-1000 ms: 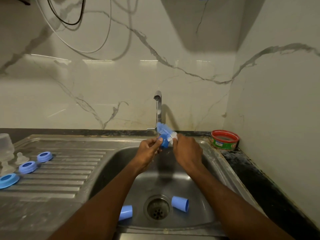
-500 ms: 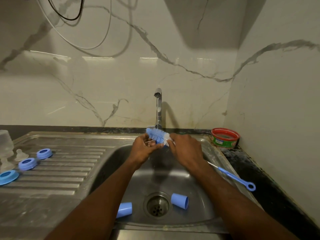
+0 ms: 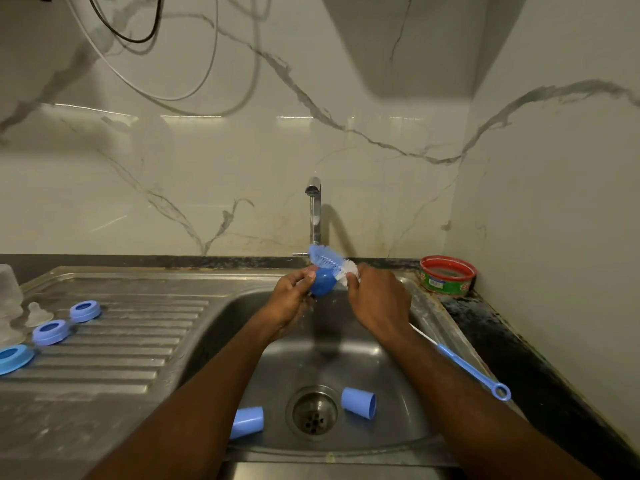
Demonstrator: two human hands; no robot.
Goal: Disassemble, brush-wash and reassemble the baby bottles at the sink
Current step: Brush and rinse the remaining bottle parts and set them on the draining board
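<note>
Our left hand (image 3: 289,301) curls its fingers (image 3: 304,277) round a small rounded blue plastic bottle cap (image 3: 323,282), gripping it just under the tap, above the back of the basin. Our right hand (image 3: 377,301) has its fingers clenched on the neck of a long bottle brush (image 3: 330,261) with blue and white bristles; the bristle head lies across the top of the cap, touching it, and tilts up to the left in front of the chrome tap (image 3: 314,213). The brush's thin blue handle with a ring at its end (image 3: 471,372) runs out behind our right wrist, over the right rim of the stainless steel sink (image 3: 408,441). A thin stream of water falls from the tap's spout. Down in the basin, two light blue plastic cylindrical cups lie on their sides, one left (image 3: 246,422) and one right (image 3: 358,402) of the round metal drain (image 3: 314,412), both near it but apart from it. On the ribbed steel draining board (image 3: 138,344) at the left, three blue plastic screw rings (image 3: 51,331) lie in a diagonal row, with a clear silicone teat (image 3: 36,312) just beside them and clear bottle parts (image 3: 9,303) at the frame's left edge. On the dark counter (image 3: 502,337) in the far right corner sits a round red-rimmed tub with a green label (image 3: 447,275), close to the marble-patterned wall (image 3: 207,168).
</note>
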